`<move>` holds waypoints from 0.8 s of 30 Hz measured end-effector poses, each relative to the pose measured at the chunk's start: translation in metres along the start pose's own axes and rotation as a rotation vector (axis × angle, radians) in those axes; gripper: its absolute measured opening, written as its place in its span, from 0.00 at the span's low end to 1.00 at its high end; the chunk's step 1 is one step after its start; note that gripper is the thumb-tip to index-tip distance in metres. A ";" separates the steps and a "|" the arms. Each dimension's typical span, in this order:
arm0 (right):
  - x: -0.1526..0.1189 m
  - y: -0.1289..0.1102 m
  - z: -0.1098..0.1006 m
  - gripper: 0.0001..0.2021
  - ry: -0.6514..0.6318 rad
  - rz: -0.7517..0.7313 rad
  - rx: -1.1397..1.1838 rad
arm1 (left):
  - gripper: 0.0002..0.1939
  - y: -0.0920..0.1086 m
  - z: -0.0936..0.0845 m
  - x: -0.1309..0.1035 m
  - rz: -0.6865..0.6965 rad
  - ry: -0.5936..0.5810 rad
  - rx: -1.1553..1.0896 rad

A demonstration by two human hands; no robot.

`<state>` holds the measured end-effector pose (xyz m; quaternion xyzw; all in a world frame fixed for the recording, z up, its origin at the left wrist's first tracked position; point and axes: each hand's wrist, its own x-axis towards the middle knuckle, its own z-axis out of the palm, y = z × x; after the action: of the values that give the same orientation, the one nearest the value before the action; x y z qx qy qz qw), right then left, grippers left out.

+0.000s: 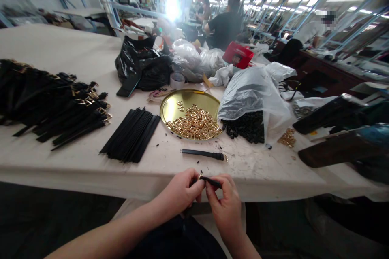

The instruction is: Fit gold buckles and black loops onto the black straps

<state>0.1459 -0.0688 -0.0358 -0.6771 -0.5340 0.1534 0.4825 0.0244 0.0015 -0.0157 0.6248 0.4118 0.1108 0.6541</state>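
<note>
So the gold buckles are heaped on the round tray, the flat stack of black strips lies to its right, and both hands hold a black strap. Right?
Not quite: the flat stack lies to the left of the round tray, as the head view shows. The rest holds: gold buckles are heaped on the tray, and the left hand and right hand hold a black strap.
</note>
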 end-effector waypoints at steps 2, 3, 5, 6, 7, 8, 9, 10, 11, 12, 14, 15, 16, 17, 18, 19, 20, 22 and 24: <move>-0.001 -0.002 0.000 0.03 -0.010 0.081 0.026 | 0.08 0.002 -0.001 -0.006 0.034 -0.003 0.072; -0.001 -0.003 -0.001 0.04 -0.026 0.139 0.053 | 0.07 0.003 -0.002 -0.008 0.047 -0.006 0.101; -0.001 -0.005 -0.001 0.06 -0.076 0.258 0.140 | 0.05 0.004 -0.004 -0.011 0.052 -0.018 0.127; -0.001 -0.006 -0.001 0.07 -0.104 0.307 0.193 | 0.05 0.004 -0.004 -0.012 0.046 -0.025 0.126; -0.001 -0.006 -0.001 0.08 -0.125 0.342 0.244 | 0.05 0.003 -0.004 -0.012 0.040 -0.033 0.115; -0.001 -0.007 -0.001 0.09 -0.140 0.362 0.284 | 0.06 0.002 -0.004 -0.012 0.041 -0.041 0.100; -0.002 -0.008 -0.001 0.09 -0.149 0.368 0.310 | 0.07 0.000 -0.005 -0.012 0.047 -0.046 0.086; -0.003 -0.008 -0.001 0.09 -0.152 0.362 0.316 | 0.08 -0.001 -0.005 -0.011 0.055 -0.054 0.071; -0.004 -0.009 -0.002 0.09 -0.148 0.343 0.300 | 0.09 -0.002 -0.005 -0.011 0.059 -0.063 0.055; -0.005 -0.010 -0.002 0.08 -0.130 0.308 0.262 | 0.10 -0.003 -0.005 -0.011 0.057 -0.076 0.037; -0.009 -0.011 -0.004 0.05 -0.062 0.184 0.151 | 0.12 -0.003 -0.006 -0.011 0.040 -0.103 0.004; -0.011 -0.012 -0.005 0.03 -0.028 0.108 0.095 | 0.12 -0.003 -0.007 -0.011 0.034 -0.113 -0.011; -0.012 -0.012 -0.006 0.02 -0.005 0.038 0.050 | 0.13 -0.002 -0.007 -0.010 0.031 -0.124 -0.023; -0.014 -0.012 -0.007 0.01 0.005 -0.018 0.021 | 0.13 -0.002 -0.007 -0.010 0.029 -0.132 -0.034; -0.016 -0.012 -0.008 0.02 -0.002 -0.053 0.008 | 0.13 -0.001 -0.007 -0.009 0.028 -0.136 -0.044; -0.017 -0.012 -0.008 0.03 -0.020 -0.065 0.007 | 0.13 0.000 -0.007 -0.008 0.027 -0.133 -0.052; -0.018 -0.011 -0.007 0.04 -0.040 -0.061 0.014 | 0.13 0.001 -0.006 -0.007 0.025 -0.126 -0.053; -0.018 -0.009 -0.005 0.06 -0.078 -0.017 0.047 | 0.14 0.003 -0.006 -0.005 0.032 -0.108 -0.021; -0.015 -0.006 -0.003 0.05 -0.107 0.048 0.084 | 0.15 0.006 -0.007 -0.004 0.058 -0.103 0.044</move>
<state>0.1389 -0.0841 -0.0337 -0.6595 -0.5359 0.2233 0.4775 0.0196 0.0051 -0.0084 0.6554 0.3615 0.0882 0.6573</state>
